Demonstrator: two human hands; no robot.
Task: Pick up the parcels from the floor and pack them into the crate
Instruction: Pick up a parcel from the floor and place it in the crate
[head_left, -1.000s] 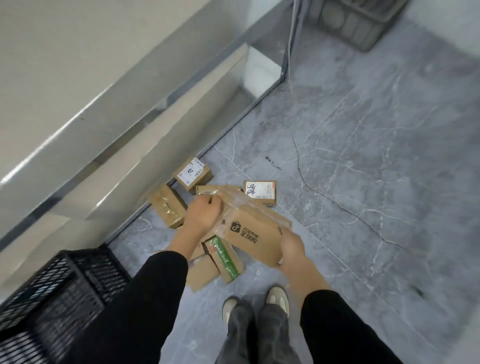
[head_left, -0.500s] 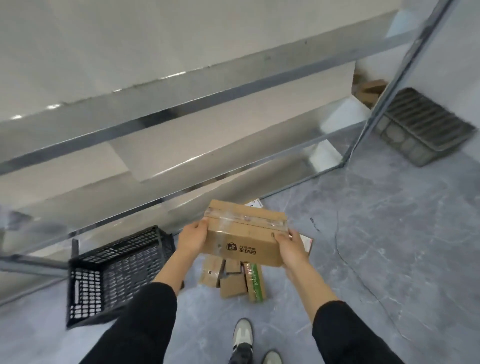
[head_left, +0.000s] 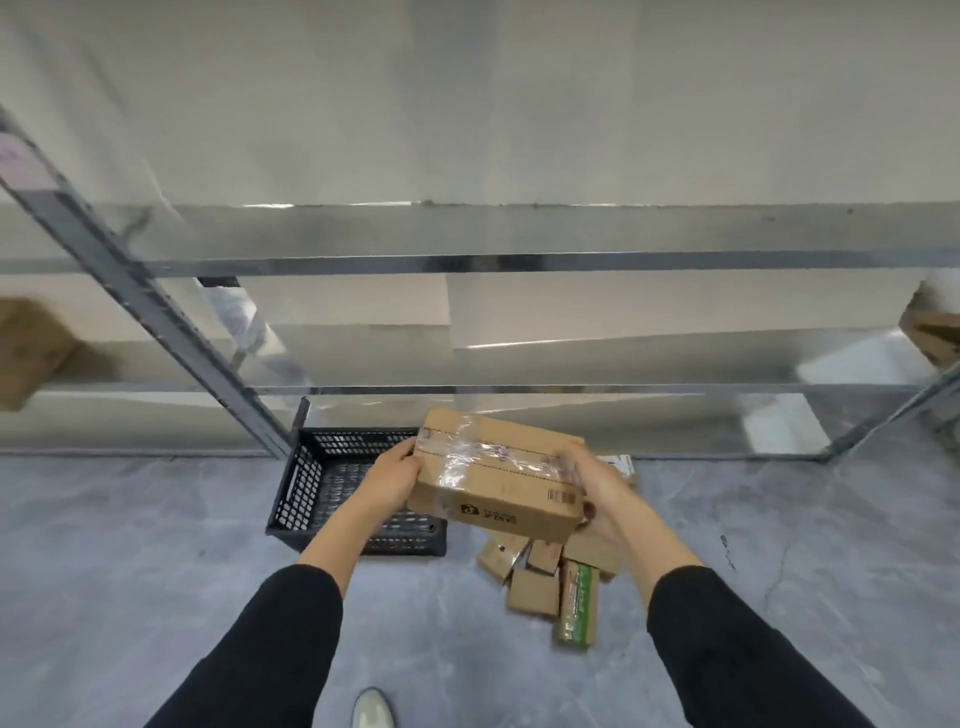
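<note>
A person looks down at their own two arms in black sleeves, carrying a taped cardboard parcel (head_left: 498, 478) in the air between them. The left hand (head_left: 389, 483) grips the parcel's left end and the right hand (head_left: 602, 499) grips its right end, fingers curled round the edges, so the box is clamped from both sides. Its long axis runs left to right, dipping slightly toward the right. The black plastic crate (head_left: 298, 488) stands on the grey floor (head_left: 156, 545) below and to the left of the parcel, in front of a metal shelving rack (head_left: 519, 262). From this view the parcel's left end overlaps the crate's right side, so the left hand is the nearer one to it. The crate looks to have no parcels in it so far. Placing the box probably calls for a short move left and down. A pile of smaller parcels (head_left: 535, 587) lies on the floor below the right hand, just beside the crate, not yet packed.
</note>
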